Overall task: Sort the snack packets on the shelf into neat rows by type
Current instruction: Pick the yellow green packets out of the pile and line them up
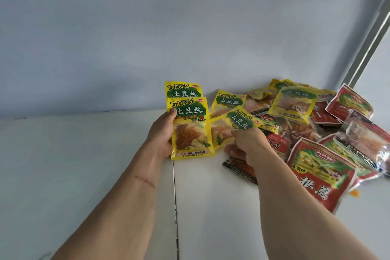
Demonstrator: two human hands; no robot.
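In the head view, the left hand (162, 133) is gripping two stacked yellow TuDouSi packets (188, 126) upright, thumb lying across the front one, above the white shelf (84, 164). Just to its right, the right hand (245, 143) is pinching another yellow TuDouSi packet (241, 121) at the edge of the mixed pile (306, 124) of yellow and red packets lying against the back wall (147, 38).

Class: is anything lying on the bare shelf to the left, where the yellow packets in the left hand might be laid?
Nothing visible: the shelf beside the left hand and its yellow packets shows no objects.
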